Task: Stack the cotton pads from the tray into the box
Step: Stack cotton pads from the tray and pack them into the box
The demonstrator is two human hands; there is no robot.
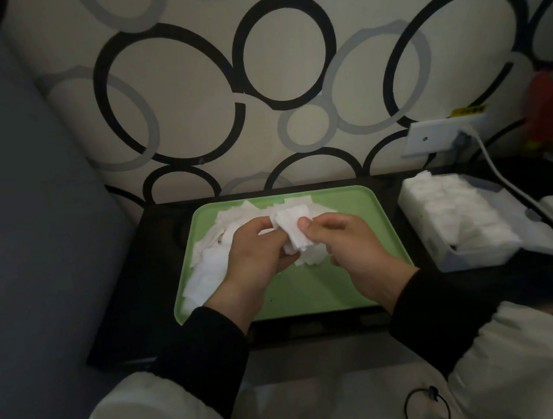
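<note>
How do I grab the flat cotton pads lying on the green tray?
Probably pinch the loose cotton pads by a sticking-out edge, thumb on top, fingers sliding under, coming from the bare middle of the green tray. They lie flat, thin and overlapping along its left rim, so that rim likely blocks the other side.

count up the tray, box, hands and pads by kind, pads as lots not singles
tray: 1
box: 1
hands: 2, left hand and right hand
pad lots: 3, pile on the tray, bunch held in both hands, rows in the box; single pads are too many to count
total: 7
</note>
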